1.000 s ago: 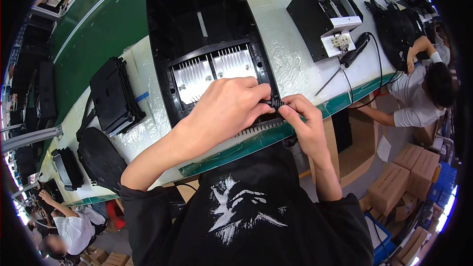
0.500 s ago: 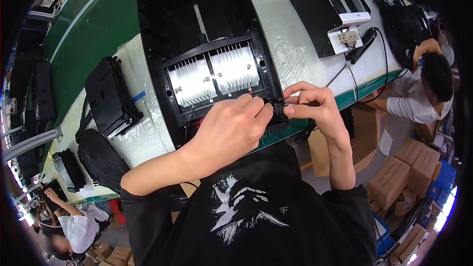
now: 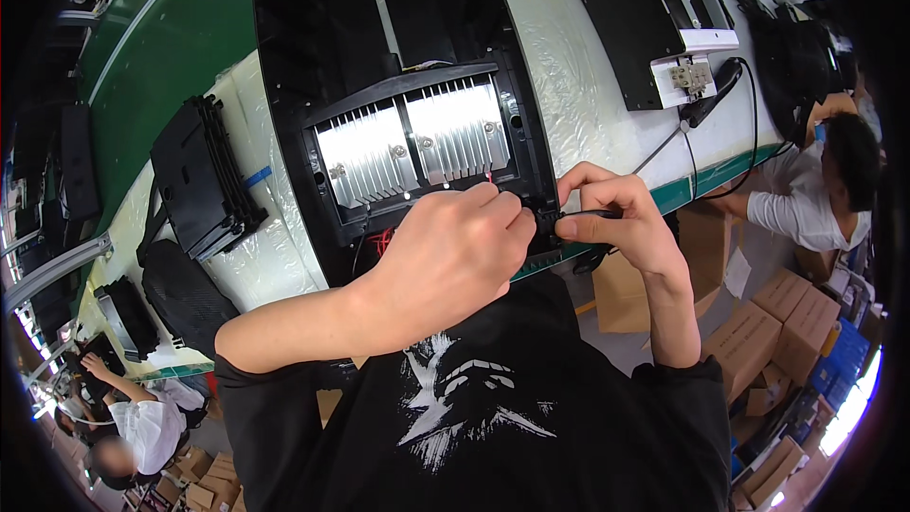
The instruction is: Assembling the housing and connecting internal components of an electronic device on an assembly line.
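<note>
A large black plastic housing (image 3: 524, 85) lies in front of me with two finned silver heat sinks (image 3: 365, 161) in it. Red wires (image 3: 382, 243) show inside its near edge, partly behind my left wrist. My left hand (image 3: 463, 248) is closed at the housing's near right corner; its fingertips, and whatever they pinch, are hidden behind the knuckles. Just right of that corner, my right hand (image 3: 627, 220) pinches a thin black cable (image 3: 602, 214) between thumb and fingers. Both hands meet close together at the corner, where small black parts are too dark to tell apart.
Stacked black plastic panels (image 3: 201, 175) and a black mesh-like cover (image 3: 185, 292) lie left on the film-covered bench (image 3: 569, 47). To the right stands a black-and-white metal device (image 3: 633, 33) with a terminal block (image 3: 692, 78) and cables. Co-workers sit at both sides; cardboard boxes (image 3: 758, 346) stand lower right.
Both hands stay at the same corner of the housing, with little change in grip. The whole view has shifted slightly, and my right hand sits a touch farther right.
</note>
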A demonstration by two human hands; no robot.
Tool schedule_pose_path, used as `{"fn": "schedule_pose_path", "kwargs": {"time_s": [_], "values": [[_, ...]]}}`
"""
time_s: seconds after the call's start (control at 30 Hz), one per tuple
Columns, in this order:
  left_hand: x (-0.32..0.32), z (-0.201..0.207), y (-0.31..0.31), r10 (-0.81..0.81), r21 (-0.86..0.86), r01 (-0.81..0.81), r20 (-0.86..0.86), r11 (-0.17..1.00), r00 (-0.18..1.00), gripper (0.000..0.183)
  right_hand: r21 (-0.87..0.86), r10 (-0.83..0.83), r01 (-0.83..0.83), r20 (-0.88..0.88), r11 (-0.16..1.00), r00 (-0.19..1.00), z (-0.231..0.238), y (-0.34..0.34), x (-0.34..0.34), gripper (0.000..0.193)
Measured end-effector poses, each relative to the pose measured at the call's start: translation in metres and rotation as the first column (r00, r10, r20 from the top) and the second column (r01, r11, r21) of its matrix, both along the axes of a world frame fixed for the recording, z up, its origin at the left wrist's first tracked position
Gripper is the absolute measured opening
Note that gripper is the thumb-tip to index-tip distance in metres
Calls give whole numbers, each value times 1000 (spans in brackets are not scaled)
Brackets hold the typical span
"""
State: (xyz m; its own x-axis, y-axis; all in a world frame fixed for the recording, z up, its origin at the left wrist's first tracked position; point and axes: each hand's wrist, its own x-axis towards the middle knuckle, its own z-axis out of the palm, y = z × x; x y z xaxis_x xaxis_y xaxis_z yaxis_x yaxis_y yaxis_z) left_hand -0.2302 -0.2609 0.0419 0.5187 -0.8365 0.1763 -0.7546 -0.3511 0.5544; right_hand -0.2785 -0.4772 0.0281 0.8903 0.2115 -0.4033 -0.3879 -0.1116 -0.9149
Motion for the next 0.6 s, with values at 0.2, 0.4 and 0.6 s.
{"fn": "schedule_pose_path", "kwargs": {"time_s": [0.2, 0.4, 0.6], "values": [[-1, 0, -8, -13, 56, 12, 16, 998, 1000, 13, 371, -49, 135, -231, 919, 972, -40, -9, -5, 26], [-4, -2, 8, 79, 19, -77, -91, 997, 993, 15, 336, -202, 202, -34, 920, 979, -44, 8, -14, 18], [-5, 8, 60, 567, -349, -545, -44, 763, 822, 24, 275, -279, 231, 149, 933, 949, -49, 13, -27, 33]]}}
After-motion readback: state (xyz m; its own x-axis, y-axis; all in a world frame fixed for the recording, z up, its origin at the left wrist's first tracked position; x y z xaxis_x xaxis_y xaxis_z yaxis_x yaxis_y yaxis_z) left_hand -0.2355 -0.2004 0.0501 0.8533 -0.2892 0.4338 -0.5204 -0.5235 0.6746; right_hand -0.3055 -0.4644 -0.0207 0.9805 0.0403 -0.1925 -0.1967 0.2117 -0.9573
